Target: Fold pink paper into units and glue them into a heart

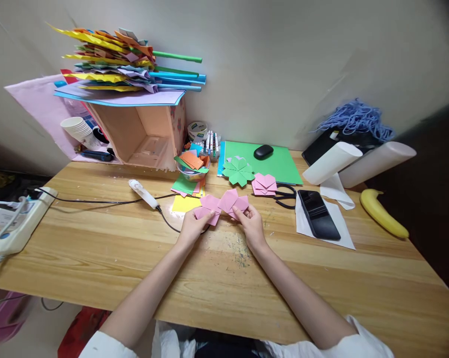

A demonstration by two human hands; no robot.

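My left hand (193,227) pinches a pink folded-paper heart (209,205) between thumb and fingers. In my right hand (253,224) is a second pink folded-paper piece (230,200), its inner edge meeting or overlapping the first. Both are held just above the wooden table (202,278). Past them lies a green folded-paper flower (238,171). To its right is a small stack of pink paper hearts (264,184), beside black-handled scissors (286,195).
A white glue gun (144,194) with its cable lies left of my hands, near yellow paper (186,203). A bowl of paper scraps (192,174) and an open box (135,134) stand behind. Rightward are a phone (319,215), paper rolls (332,162) and a banana (383,214).
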